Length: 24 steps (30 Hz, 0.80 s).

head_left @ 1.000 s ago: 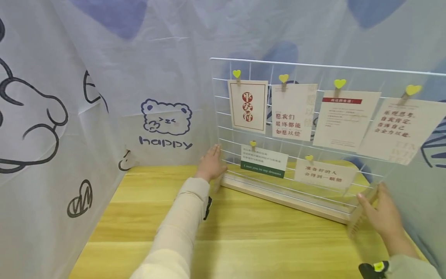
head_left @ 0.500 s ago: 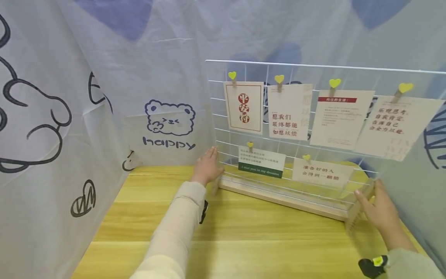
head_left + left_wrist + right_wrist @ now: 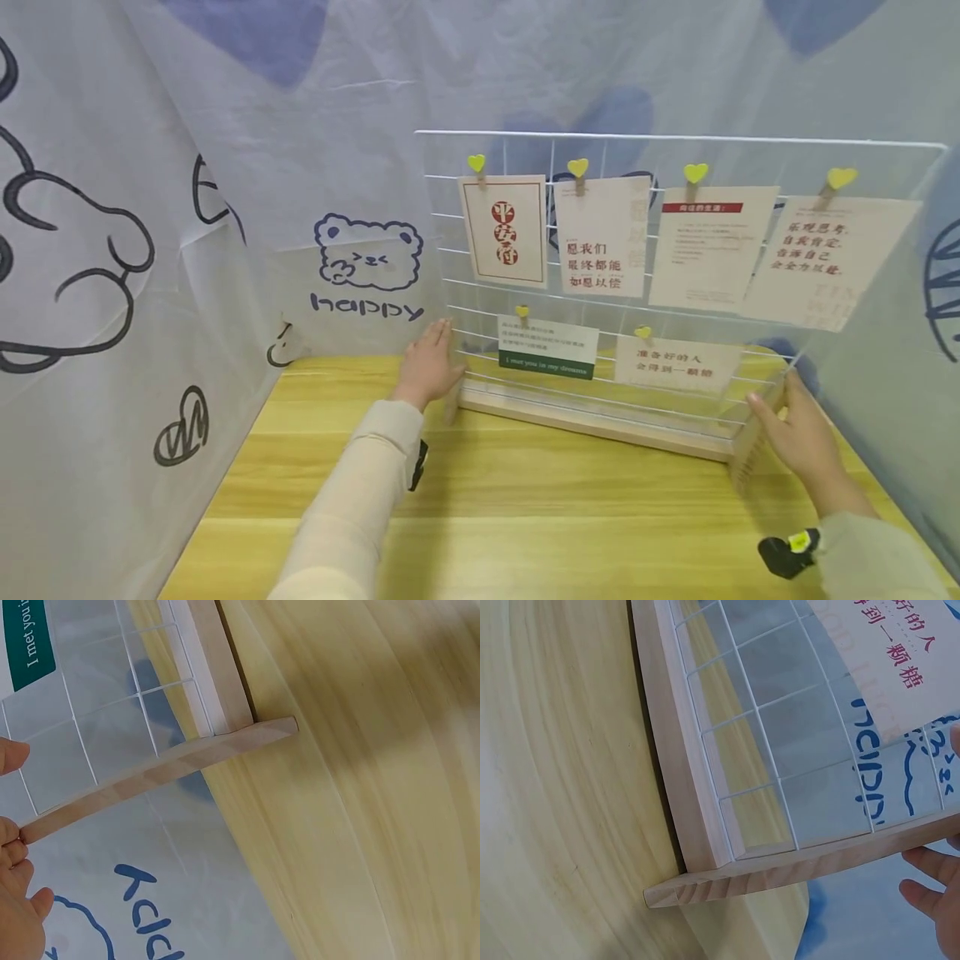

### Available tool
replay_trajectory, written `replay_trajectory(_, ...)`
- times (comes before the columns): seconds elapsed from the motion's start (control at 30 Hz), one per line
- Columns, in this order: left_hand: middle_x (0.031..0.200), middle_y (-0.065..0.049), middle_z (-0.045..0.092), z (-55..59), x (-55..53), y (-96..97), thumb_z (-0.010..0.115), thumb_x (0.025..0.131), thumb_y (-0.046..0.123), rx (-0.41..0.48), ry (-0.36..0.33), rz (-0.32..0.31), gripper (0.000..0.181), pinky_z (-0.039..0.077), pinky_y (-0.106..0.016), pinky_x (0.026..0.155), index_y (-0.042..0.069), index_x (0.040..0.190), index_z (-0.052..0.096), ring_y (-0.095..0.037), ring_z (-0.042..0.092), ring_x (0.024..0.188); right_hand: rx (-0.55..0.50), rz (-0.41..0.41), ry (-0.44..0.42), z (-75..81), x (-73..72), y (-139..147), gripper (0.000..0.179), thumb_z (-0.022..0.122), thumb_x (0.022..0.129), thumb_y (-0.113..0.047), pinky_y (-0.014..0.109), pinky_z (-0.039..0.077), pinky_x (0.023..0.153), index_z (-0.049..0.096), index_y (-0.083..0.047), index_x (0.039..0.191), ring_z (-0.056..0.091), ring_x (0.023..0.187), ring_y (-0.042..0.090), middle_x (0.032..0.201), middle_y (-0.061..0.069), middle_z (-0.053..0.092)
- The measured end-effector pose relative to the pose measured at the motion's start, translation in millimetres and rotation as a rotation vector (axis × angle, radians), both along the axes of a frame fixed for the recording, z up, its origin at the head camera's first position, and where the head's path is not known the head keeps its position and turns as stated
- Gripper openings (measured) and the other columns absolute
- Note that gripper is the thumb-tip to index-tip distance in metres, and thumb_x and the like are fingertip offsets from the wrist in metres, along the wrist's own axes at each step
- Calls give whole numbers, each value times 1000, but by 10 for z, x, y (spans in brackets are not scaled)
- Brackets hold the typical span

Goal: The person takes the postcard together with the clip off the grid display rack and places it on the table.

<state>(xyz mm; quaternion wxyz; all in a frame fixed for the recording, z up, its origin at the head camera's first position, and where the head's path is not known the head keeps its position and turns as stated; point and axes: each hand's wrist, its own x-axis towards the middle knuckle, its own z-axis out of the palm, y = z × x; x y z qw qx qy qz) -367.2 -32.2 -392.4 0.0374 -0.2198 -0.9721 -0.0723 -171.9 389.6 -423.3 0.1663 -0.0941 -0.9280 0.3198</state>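
Note:
A white wire grid rack [image 3: 675, 137] stands upright in a pale wooden base [image 3: 592, 423] on the table. Heart-shaped yellow-green clips [image 3: 696, 173] hold several printed cards on it, among them a red-bordered card [image 3: 507, 271] and a green-and-white card [image 3: 547, 364]. My left hand [image 3: 429, 367] grips the upper part of the left wooden side piece [image 3: 165, 769], its thumb on the grid's side. At the other end my right hand [image 3: 808, 442] holds the right wooden side piece [image 3: 795, 874], thumb in front; some of its fingers are out of frame in the right wrist view.
The wood-grain table [image 3: 525, 533] stretches toward me from the rack. A white cloth [image 3: 360, 167] with printed hearts and a bear drawing hangs behind and at both sides, close to the table's edges.
The rack has shifted left in the head view, with its right end swung slightly farther back. Both hands have moved with it and keep their hold.

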Motion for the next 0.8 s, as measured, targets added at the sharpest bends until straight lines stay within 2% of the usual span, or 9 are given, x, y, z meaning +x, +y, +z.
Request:
replay_trajectory(0.4, 141, -13, 13, -40, -9, -28, 50, 84, 40, 10, 21, -21, 74, 14, -42, 101, 1, 136, 15, -26, 11, 128, -40, 9, -63, 54, -22, -1, 74, 33, 92, -38, 62, 6, 92, -6, 12, 130, 1, 118, 52, 133, 34, -6)
replay_trajectory(0.8, 141, -14, 12, -103, -19, -58, 49, 84, 42, 16, 65, -54, 76, 13, -43, 102, -1, 136, 14, -28, 9, 128, -69, -10, 7, 22, -39, -25, 72, 35, 92, -34, 54, -1, 98, -2, 16, 128, -4, 121, 46, 133, 34, -5)
